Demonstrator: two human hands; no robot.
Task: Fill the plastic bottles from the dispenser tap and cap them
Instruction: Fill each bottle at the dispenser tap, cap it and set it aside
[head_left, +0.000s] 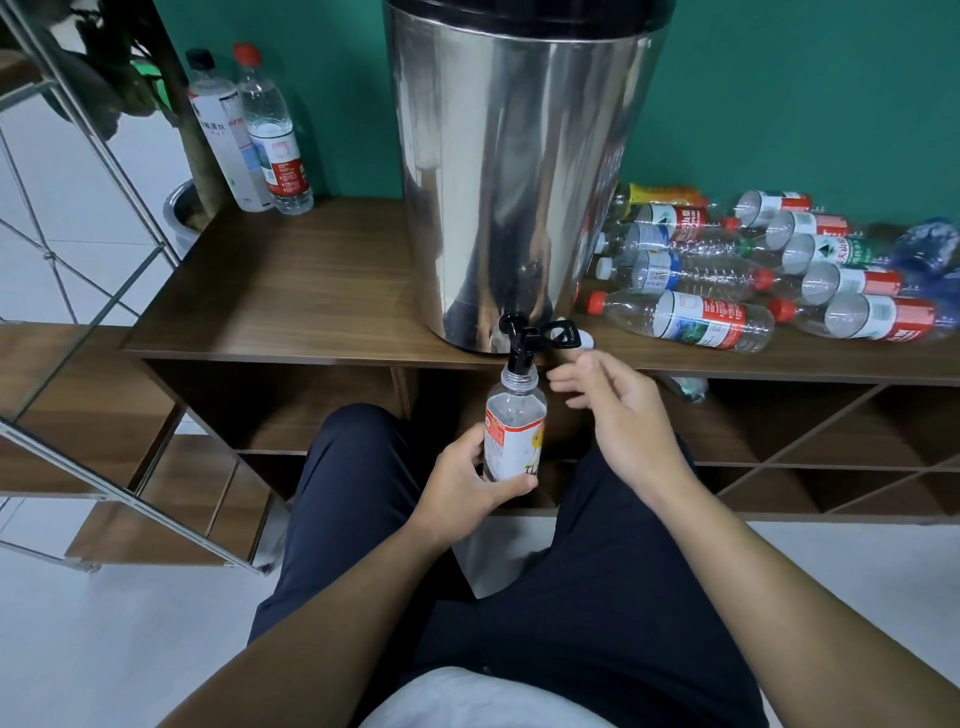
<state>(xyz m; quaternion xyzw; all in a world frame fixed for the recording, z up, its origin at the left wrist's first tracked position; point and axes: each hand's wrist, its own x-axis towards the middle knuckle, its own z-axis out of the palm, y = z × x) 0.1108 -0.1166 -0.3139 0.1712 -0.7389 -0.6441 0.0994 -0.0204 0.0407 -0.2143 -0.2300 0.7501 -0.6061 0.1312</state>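
Bottle (514, 431) sits upright under the tap (519, 338), mouth at the spout; left hand (467, 480) grips its labelled middle; thin, light plastic probably dents, so hold gently; right hand (618, 410) hovers loose by the lever, holding nothing

Wooden bench (291, 291): dark walnut-grain top, set against a green wall (810, 93). Open compartments (311, 405) lie beneath the bench top; those toward the bench's right end are divided by diagonal slats (810, 441). A crumpled item sits in 1 compartment just under the bench top; its nature cannot be determined. A metal-framed rack (104, 171) with glass panels leans past the bench's left end. A plant (119, 78) stands behind the bench's left rear corner, its stem descending into a metal bowl (182, 208). White tiled floor (130, 649) extends in front of the bench.
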